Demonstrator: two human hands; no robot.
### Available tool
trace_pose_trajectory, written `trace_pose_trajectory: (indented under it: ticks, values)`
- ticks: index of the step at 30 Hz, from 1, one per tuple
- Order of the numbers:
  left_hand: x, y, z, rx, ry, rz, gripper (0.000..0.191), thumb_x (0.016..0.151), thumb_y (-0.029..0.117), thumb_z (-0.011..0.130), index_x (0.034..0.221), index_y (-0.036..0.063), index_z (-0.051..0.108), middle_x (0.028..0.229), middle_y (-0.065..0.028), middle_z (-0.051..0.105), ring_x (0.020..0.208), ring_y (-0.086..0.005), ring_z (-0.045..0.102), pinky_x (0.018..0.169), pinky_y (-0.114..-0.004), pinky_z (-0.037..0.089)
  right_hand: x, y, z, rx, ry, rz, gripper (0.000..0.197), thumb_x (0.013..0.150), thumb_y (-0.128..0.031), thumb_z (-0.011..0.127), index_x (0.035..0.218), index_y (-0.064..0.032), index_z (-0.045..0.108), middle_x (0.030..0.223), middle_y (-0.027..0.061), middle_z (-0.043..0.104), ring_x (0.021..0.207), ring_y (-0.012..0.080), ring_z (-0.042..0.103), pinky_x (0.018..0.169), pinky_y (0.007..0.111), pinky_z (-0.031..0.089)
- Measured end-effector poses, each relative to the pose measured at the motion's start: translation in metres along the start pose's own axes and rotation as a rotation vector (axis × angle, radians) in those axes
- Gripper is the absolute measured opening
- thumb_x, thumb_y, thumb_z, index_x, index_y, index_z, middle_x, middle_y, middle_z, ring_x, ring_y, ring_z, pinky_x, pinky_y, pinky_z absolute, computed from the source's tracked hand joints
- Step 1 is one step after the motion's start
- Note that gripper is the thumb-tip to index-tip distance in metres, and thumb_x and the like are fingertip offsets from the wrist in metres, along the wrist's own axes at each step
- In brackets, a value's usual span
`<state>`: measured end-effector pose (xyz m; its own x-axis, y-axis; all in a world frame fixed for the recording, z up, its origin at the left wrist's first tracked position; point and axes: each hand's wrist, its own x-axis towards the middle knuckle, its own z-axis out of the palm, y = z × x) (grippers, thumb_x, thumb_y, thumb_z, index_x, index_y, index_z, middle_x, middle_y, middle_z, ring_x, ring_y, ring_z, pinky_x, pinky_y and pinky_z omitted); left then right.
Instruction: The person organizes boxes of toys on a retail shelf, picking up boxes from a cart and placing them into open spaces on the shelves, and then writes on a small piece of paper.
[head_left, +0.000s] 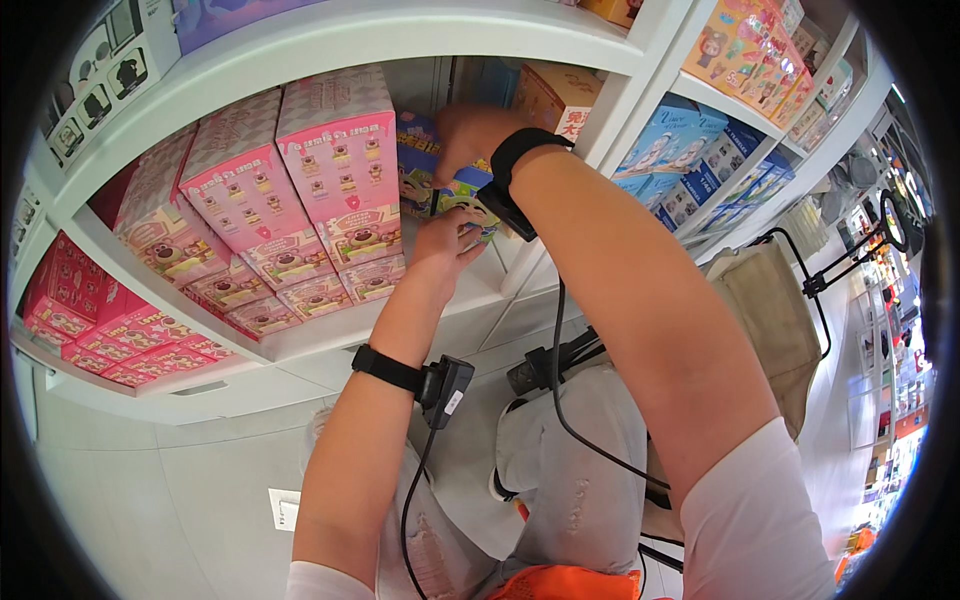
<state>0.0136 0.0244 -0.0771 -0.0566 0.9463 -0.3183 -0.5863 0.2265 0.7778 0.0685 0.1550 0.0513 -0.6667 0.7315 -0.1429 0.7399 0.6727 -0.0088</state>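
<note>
My left hand (441, 241) is at the front of a shelf bay, its fingers against the lower front of a blue cardboard box (471, 187) with a green cartoon face. Whether those fingers grip the box or only rest on it cannot be told. Deeper in the bay, my right hand (474, 133) reaches over the same box; it is blurred, and most of its fingers are hidden. Another blue box (417, 154) with yellow lettering stands just left of it. Both wrists wear black straps with a small device, each with a cable.
Pink boxes (337, 165) with bear pictures stand stacked left of my hands. An orange-brown box (556, 94) is behind my right wrist. A white shelf upright (611, 127) borders the bay. Light-blue boxes (671, 135) fill the neighbouring shelf. A beige folding chair (769, 322) stands at right.
</note>
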Motion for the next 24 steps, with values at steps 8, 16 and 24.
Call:
trace_pose_trajectory:
  ticks: [8,16,24]
  values:
    - [0.012,-0.007,-0.020,-0.077,-0.089,-0.040,0.022,0.095,0.018,0.061,0.115,0.0068,0.059,0.117,-0.0078,0.065,0.117,-0.0256,0.061,0.099,-0.044,0.053,-0.010,-0.016,0.011,-0.002,-0.009,0.047,0.059,0.061,-0.036,0.088,0.107,-0.0004,0.077,0.110,0.0219,0.074,0.101,0.0339,0.073,0.088,0.045,0.059]
    - [-0.008,0.000,-0.020,-0.058,-0.092,-0.013,0.017,0.099,0.016,0.050,0.107,0.0016,0.052,0.124,-0.0161,0.062,0.119,-0.0361,0.059,0.107,-0.052,0.047,-0.014,-0.014,0.036,-0.050,0.042,0.070,0.061,0.063,-0.021,0.089,0.118,-0.0001,0.071,0.119,0.0232,0.071,0.109,0.0374,0.070,0.092,0.045,0.058]
    - [-0.016,-0.001,-0.018,0.128,-0.065,-0.059,0.042,0.101,0.010,0.049,0.142,0.0127,0.042,0.133,-0.0170,0.059,0.127,-0.0354,0.058,0.110,-0.052,0.045,-0.033,-0.013,0.049,-0.140,0.130,-0.132,0.091,0.071,-0.021,0.084,0.150,-0.0048,0.043,0.125,0.0269,0.067,0.116,0.0394,0.067,0.096,0.045,0.057]
